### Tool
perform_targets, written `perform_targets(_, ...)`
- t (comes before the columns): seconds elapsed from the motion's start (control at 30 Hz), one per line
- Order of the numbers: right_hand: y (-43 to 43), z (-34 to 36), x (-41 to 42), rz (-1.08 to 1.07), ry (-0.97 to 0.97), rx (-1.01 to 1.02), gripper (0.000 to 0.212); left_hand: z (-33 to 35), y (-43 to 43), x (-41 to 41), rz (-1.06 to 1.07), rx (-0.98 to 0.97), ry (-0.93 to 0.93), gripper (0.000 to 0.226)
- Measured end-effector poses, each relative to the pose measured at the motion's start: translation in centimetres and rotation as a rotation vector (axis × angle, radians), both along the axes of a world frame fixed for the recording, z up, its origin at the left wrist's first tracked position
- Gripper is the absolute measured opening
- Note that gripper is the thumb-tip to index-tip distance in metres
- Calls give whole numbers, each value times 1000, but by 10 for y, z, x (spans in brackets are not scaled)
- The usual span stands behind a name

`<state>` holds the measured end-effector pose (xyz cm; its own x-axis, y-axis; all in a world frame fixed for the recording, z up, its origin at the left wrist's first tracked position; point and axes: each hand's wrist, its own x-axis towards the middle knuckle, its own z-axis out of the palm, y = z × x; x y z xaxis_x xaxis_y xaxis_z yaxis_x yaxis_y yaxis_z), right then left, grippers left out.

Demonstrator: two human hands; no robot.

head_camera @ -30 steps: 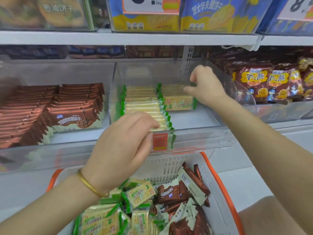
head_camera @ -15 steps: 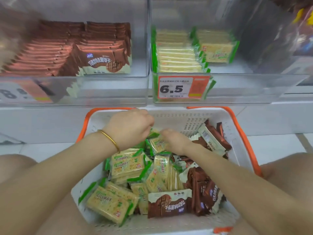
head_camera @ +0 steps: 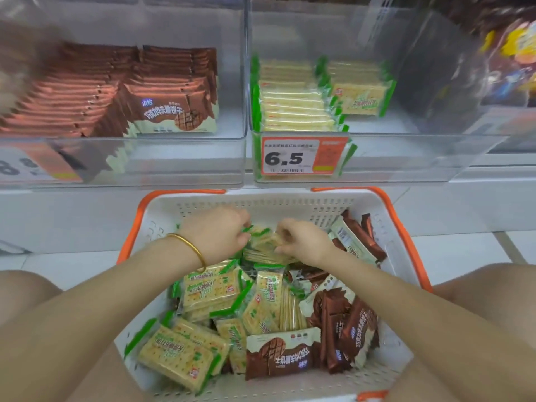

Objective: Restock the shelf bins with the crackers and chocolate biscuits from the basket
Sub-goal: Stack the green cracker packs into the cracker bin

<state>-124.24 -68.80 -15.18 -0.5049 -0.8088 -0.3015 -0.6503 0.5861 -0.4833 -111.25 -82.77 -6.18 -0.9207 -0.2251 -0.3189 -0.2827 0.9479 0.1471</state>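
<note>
Green-edged packets of pale crackers [head_camera: 265, 246] are clamped between our left hand [head_camera: 216, 232] and right hand [head_camera: 304, 240], near the far edge of the white, orange-rimmed plastic basket [head_camera: 162, 216]. Gathering step, we judge; next we must lift the stack level into the clear plastic cracker bin [head_camera: 406, 158] above.

A shop – price tag [head_camera: 303, 156], stocked shelf bins [head_camera: 185, 158]

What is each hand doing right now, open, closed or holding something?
The left hand grips the cracker packs in the basket.
The right hand grips the same cracker packs from the other side.
</note>
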Motion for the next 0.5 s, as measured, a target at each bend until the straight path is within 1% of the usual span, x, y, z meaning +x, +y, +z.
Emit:
perform_targets(0.03,8,15,5,-170,-221,-87,29,0,2,1,57,66,-26,34)
perform_targets(0.07,17,31,11,-338,-489,-182,30,1,5,2,107,141,-53,39)
perform_targets(0.1,27,46,18,-468,-746,-262,30,3,8,4,146,226,-76,44)
perform_targets(0.13,37,59,24,-552,-946,-325,29,5,13,6,176,330,-88,47)
perform_targets(0.17,46,71,30,-599,-1085,-380,27,9,18,7,200,461,-80,46)
perform_targets(0.2,54,82,35,-624,-1194,-429,30,12,23,8,222,604,-51,39)
perform_targets(0.27,67,99,40,-622,-1318,-496,44,23,33,8,255,830,33,22)
perform_targets(0.3,74,105,40,-612,-1329,-519,47,29,37,7,261,885,71,19)
perform_targets(0.33,80,111,39,-614,-1308,-539,46,34,40,6,258,906,101,18)
perform_targets(0.4,93,121,34,-672,-1153,-614,46,46,44,2,224,896,139,17)
perform_targets(0.43,100,125,29,-708,-1012,-662,51,53,44,-1,195,885,149,18)
perform_targets(0.47,107,130,24,-726,-822,-700,55,59,44,-3,161,868,152,18)
perform_targets(0.5,112,136,18,-711,-592,-715,55,67,45,-6,114,823,149,19)
